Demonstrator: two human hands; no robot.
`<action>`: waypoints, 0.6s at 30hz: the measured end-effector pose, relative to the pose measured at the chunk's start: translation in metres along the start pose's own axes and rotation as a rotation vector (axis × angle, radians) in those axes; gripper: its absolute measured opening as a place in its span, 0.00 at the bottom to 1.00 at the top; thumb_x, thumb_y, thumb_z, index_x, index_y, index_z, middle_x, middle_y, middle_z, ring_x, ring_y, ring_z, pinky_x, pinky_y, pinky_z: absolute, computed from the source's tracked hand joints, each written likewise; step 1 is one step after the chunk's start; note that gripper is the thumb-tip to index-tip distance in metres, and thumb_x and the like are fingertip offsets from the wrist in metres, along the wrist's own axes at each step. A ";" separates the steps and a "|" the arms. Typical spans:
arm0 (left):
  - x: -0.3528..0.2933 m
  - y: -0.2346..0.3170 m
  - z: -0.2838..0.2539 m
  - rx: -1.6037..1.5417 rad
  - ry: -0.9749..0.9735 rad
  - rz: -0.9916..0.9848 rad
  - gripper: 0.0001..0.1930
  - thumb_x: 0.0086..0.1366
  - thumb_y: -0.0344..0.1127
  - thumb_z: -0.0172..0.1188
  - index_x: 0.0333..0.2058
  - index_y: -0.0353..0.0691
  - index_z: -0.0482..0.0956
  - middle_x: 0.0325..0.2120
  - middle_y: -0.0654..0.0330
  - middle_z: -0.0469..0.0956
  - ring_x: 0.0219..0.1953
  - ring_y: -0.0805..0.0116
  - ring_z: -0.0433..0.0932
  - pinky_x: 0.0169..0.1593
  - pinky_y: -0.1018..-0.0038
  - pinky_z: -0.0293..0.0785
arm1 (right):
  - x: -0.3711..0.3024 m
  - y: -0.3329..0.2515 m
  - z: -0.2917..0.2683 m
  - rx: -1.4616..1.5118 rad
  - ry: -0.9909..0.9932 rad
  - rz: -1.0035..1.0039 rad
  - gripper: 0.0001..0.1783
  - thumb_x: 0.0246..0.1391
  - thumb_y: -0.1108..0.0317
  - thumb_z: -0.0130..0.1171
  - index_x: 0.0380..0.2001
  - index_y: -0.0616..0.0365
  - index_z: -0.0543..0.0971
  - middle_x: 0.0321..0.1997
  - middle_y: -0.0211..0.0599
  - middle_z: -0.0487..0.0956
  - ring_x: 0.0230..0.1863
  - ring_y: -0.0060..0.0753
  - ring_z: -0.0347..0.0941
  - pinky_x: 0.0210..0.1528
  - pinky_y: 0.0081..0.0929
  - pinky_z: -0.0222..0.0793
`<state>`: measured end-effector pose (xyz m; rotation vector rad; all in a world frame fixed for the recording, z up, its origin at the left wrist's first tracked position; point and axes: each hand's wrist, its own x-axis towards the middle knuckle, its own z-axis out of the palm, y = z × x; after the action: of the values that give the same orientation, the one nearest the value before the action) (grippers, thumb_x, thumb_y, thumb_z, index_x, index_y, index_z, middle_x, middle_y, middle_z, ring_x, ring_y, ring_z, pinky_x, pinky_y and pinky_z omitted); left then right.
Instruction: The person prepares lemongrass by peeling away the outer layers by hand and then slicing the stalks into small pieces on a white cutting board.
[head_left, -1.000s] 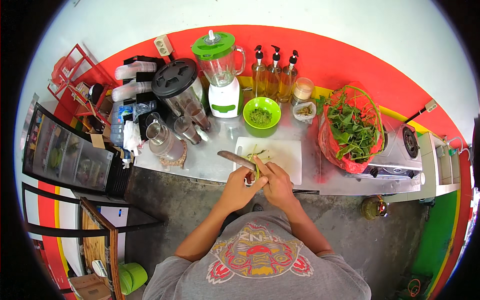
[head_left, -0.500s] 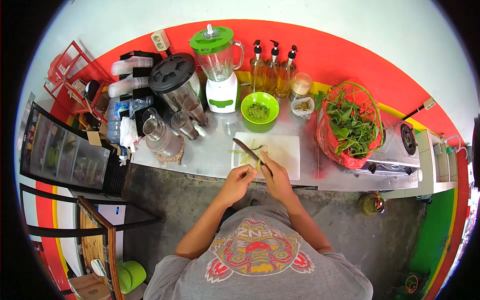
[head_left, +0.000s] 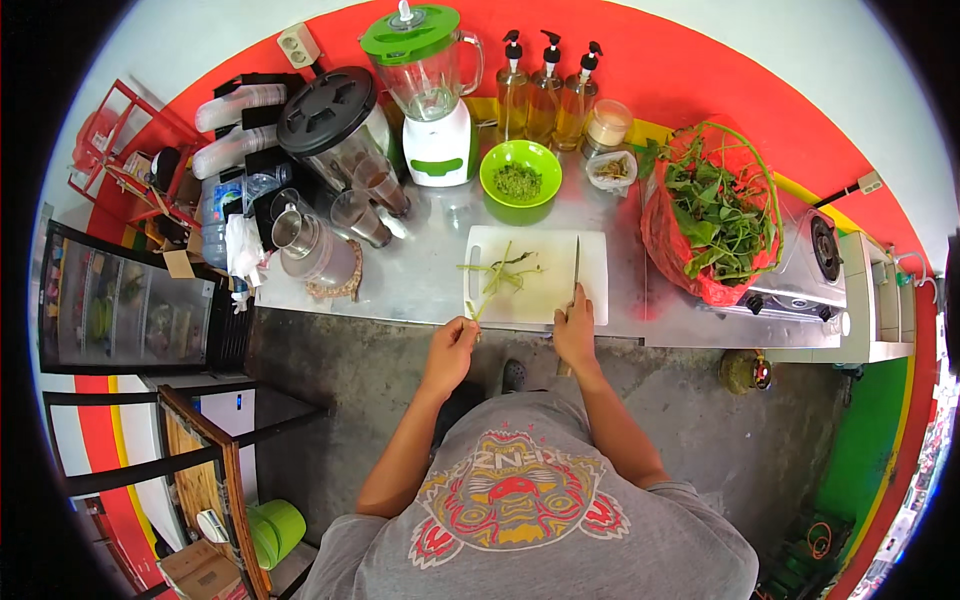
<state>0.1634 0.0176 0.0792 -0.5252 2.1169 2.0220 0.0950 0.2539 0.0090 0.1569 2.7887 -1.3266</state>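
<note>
My right hand (head_left: 575, 330), at the near right part of the white cutting board (head_left: 545, 305), is closed round a knife (head_left: 577, 262) whose blade points away from me. At the board's near left edge, my left hand (head_left: 456, 342) pinches a short green stem (head_left: 474, 311). Several cut green stems (head_left: 508, 270) lie loosely on the left half of the board. Just beyond it stands a lime-green bowl (head_left: 518, 212) holding finely chopped greens (head_left: 516, 181). To the right, a basket lined with a red plastic bag (head_left: 665, 245) is heaped with leafy greens (head_left: 705, 215).
A blender (head_left: 440, 145), pump bottles (head_left: 545, 105) and a small tub (head_left: 612, 172) line the back of the metal counter (head_left: 420, 290). Cups (head_left: 360, 218) and a pitcher (head_left: 318, 255) stand at left. A gas stove (head_left: 800, 265) is beyond the basket.
My hands have moved apart. The knife has swung from across the board to its right side, while my left hand has drawn left with the stem. The whole view has tilted downward.
</note>
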 end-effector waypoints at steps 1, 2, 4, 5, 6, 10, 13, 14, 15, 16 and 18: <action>-0.002 -0.002 0.000 0.006 0.020 -0.009 0.15 0.77 0.40 0.53 0.31 0.38 0.78 0.22 0.71 0.67 0.27 0.81 0.63 0.33 0.79 0.59 | -0.002 0.001 0.003 -0.017 -0.022 -0.008 0.39 0.57 0.74 0.58 0.70 0.71 0.58 0.54 0.59 0.69 0.54 0.57 0.71 0.54 0.45 0.71; -0.002 -0.005 -0.003 0.008 0.021 -0.016 0.15 0.77 0.39 0.53 0.31 0.38 0.78 0.22 0.71 0.67 0.27 0.81 0.63 0.33 0.79 0.59 | -0.006 -0.003 0.007 -0.032 -0.045 -0.016 0.40 0.57 0.75 0.58 0.71 0.71 0.56 0.55 0.60 0.67 0.55 0.60 0.70 0.55 0.47 0.71; -0.001 -0.014 -0.009 0.013 0.022 -0.031 0.14 0.76 0.38 0.53 0.31 0.38 0.78 0.22 0.71 0.67 0.27 0.81 0.63 0.33 0.79 0.59 | -0.015 -0.012 0.017 -0.062 -0.098 -0.023 0.41 0.56 0.76 0.56 0.72 0.71 0.54 0.58 0.63 0.63 0.56 0.65 0.68 0.56 0.48 0.71; 0.001 -0.017 -0.012 0.000 0.022 -0.025 0.13 0.76 0.37 0.54 0.32 0.37 0.79 0.23 0.71 0.68 0.28 0.81 0.64 0.33 0.79 0.60 | -0.019 -0.020 0.022 -0.078 -0.123 -0.023 0.42 0.56 0.77 0.56 0.72 0.71 0.53 0.58 0.64 0.62 0.56 0.67 0.68 0.56 0.49 0.72; 0.001 -0.022 -0.015 0.002 0.020 -0.033 0.13 0.76 0.37 0.55 0.32 0.37 0.79 0.23 0.71 0.69 0.28 0.81 0.65 0.34 0.79 0.61 | -0.022 -0.026 0.028 -0.094 -0.149 -0.024 0.42 0.56 0.77 0.55 0.72 0.71 0.51 0.59 0.66 0.60 0.56 0.69 0.68 0.56 0.49 0.72; -0.005 -0.033 -0.024 0.009 0.056 -0.067 0.12 0.74 0.35 0.56 0.34 0.36 0.81 0.24 0.70 0.72 0.28 0.80 0.66 0.34 0.79 0.62 | -0.032 -0.045 0.049 -0.104 -0.319 -0.084 0.49 0.49 0.83 0.56 0.72 0.76 0.44 0.60 0.70 0.55 0.54 0.74 0.69 0.55 0.51 0.72; -0.013 -0.042 -0.031 -0.043 0.087 -0.055 0.11 0.74 0.36 0.57 0.34 0.36 0.82 0.24 0.70 0.72 0.27 0.81 0.66 0.33 0.78 0.62 | -0.030 -0.049 0.071 -0.143 -0.332 -0.126 0.52 0.46 0.84 0.57 0.73 0.74 0.45 0.62 0.67 0.54 0.57 0.73 0.68 0.57 0.48 0.72; -0.015 -0.045 -0.033 -0.035 0.096 -0.065 0.11 0.74 0.36 0.57 0.34 0.36 0.82 0.24 0.70 0.73 0.28 0.80 0.66 0.33 0.78 0.62 | -0.030 -0.052 0.075 -0.145 -0.351 -0.126 0.52 0.46 0.84 0.58 0.73 0.74 0.45 0.62 0.66 0.54 0.57 0.73 0.67 0.57 0.48 0.72; -0.016 -0.049 -0.036 -0.027 0.103 -0.075 0.11 0.74 0.36 0.57 0.35 0.36 0.82 0.24 0.70 0.73 0.28 0.80 0.67 0.33 0.78 0.62 | -0.031 -0.054 0.075 -0.104 -0.332 -0.128 0.48 0.48 0.84 0.56 0.72 0.73 0.48 0.61 0.66 0.56 0.57 0.72 0.68 0.58 0.48 0.72; -0.017 -0.052 -0.038 -0.017 0.108 -0.084 0.11 0.74 0.35 0.57 0.35 0.36 0.83 0.24 0.70 0.73 0.28 0.80 0.67 0.33 0.78 0.63 | -0.030 -0.053 0.076 -0.064 -0.301 -0.142 0.46 0.49 0.83 0.55 0.72 0.73 0.49 0.61 0.66 0.56 0.56 0.72 0.68 0.57 0.49 0.72; -0.019 -0.046 -0.035 0.053 0.131 -0.065 0.09 0.73 0.34 0.58 0.36 0.36 0.83 0.25 0.69 0.75 0.29 0.80 0.69 0.34 0.77 0.65 | -0.025 -0.048 0.071 0.010 -0.230 -0.168 0.43 0.51 0.82 0.54 0.71 0.72 0.53 0.61 0.67 0.57 0.55 0.71 0.69 0.57 0.49 0.72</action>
<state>0.2012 -0.0150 0.0457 -0.7265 2.1892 1.9407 0.1142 0.1671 0.0034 -0.2200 2.6491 -1.2980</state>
